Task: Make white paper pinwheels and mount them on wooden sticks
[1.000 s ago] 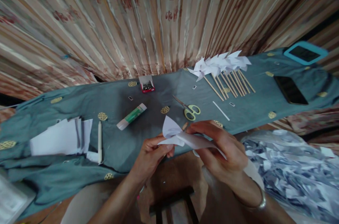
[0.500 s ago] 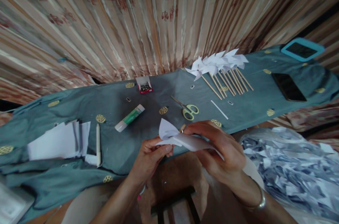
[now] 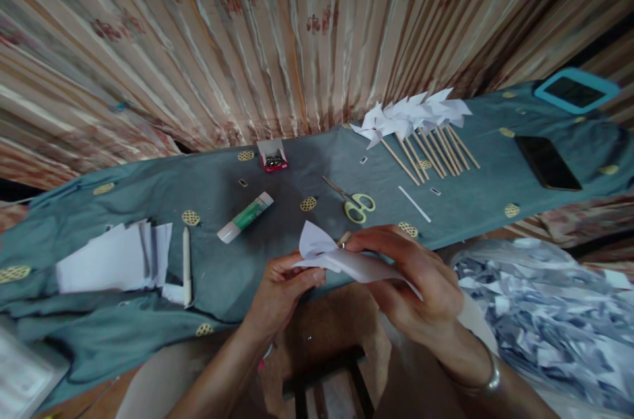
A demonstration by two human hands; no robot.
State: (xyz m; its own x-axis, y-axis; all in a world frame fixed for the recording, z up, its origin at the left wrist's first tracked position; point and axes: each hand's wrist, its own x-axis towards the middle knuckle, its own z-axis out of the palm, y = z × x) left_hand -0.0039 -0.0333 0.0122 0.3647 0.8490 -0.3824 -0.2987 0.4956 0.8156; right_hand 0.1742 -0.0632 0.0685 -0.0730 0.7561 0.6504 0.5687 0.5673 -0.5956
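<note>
Between my two hands is a white paper pinwheel, held over the table's near edge. My left hand pinches its left blade between thumb and fingers. My right hand, with a bangle at the wrist, curls round the right side of the paper. Its index finger lies by the tip of a wooden stick at the pinwheel's middle; most of the stick is hidden. Just beyond are green-handled scissors, blades partly apart. A green and white glue stick lies to the left.
Finished pinwheels on sticks lie in a row at the back right. A small box of metal pins, paper sheets, a white pen, a paper strip, a phone and a blue-framed device share the table. A bag of paper pieces stands right.
The view has shifted slightly, so the table things sit a little further right. Both hands keep the same grip on the pinwheel.
</note>
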